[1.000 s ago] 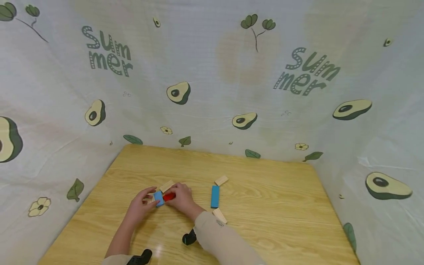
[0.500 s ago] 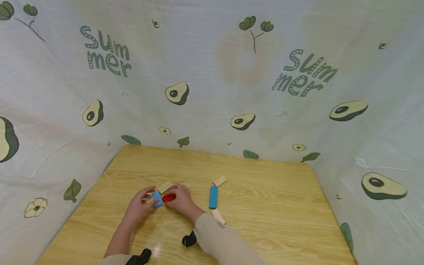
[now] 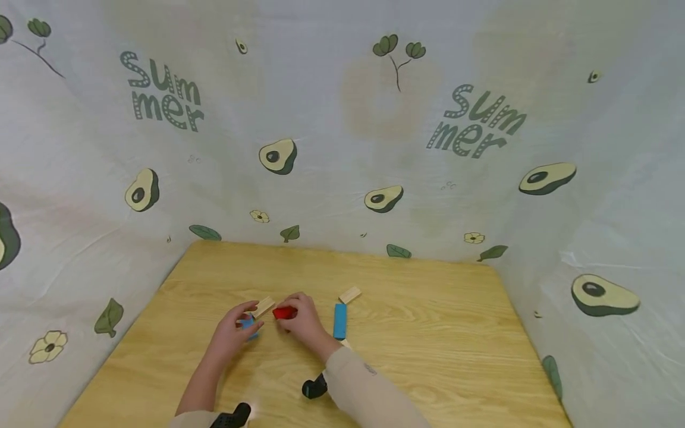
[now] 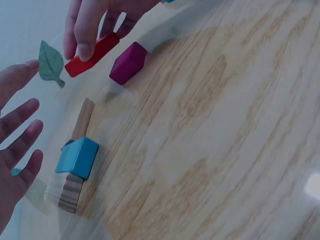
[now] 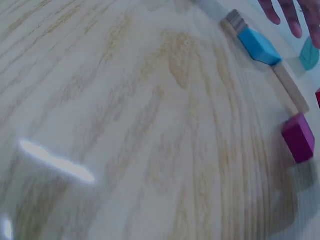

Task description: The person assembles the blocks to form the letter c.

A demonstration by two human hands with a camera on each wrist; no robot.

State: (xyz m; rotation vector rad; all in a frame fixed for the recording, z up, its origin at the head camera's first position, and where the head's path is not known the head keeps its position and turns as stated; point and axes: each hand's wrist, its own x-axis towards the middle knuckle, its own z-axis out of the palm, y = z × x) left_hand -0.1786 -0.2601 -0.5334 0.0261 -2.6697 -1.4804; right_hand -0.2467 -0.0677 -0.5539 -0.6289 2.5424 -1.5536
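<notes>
My right hand pinches a red block between thumb and fingers, over the table. A purple block lies on the table just beside it in the left wrist view, largely hidden in the head view. My left hand is spread beside a blue block, its fingers apart and holding nothing. The blue block sits between two plain wooden blocks: a longer-looking one toward the purple block and another at the opposite end.
To the right of my hands lies a second blue block, with a wooden block at its far end and another partly behind my sleeve. A white avocado-print curtain stands around the wooden table.
My right hand has carried the red block up and away from the blue block. My left fingers have come off the blue block and spread. The head view has shifted slightly.
</notes>
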